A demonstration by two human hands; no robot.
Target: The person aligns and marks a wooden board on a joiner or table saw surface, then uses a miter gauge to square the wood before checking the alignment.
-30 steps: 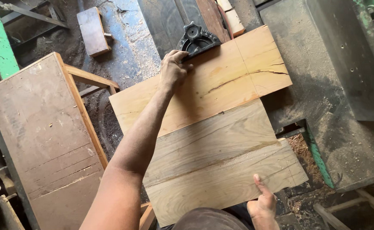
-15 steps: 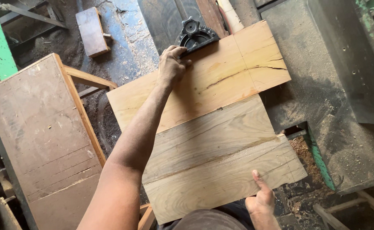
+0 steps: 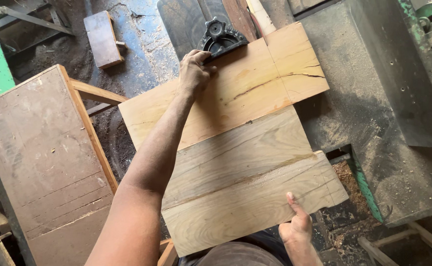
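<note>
A wide panel of joined wooden boards (image 3: 235, 162) lies flat on a grey machine surface (image 3: 373, 128) dusted with sawdust, tilted so that its far end points up and to the right. The panel is made of pale planks side by side, the far one yellower with a dark crack running along its grain, the near ones greyer with curved grain lines.

The left hand (image 3: 194, 73) reaches out along a bare, extended arm and rests on the far edge of the panel, fingers curled over that edge, its grip closed on the wood. Just beyond the fingertips sits a black guide with a star-shaped knob (image 3: 220, 37), touching the far edge of the panel. Behind it a reddish strip of wood (image 3: 239, 17) and a pale stick (image 3: 261, 16) run away to the far side.

The right hand (image 3: 297, 224) is at the near edge of the panel, thumb lying up on the top face and the rest of the fingers hidden beneath, so the grip pinches the near plank.

To the left stands a large worn brown board (image 3: 43, 157) with a lighter wooden frame (image 3: 90, 125) along its right side. A small wooden block (image 3: 102, 38) lies on the dusty floor at far left. A green-painted machine edge (image 3: 363, 189) borders a sawdust-filled opening to the right of the panel.
</note>
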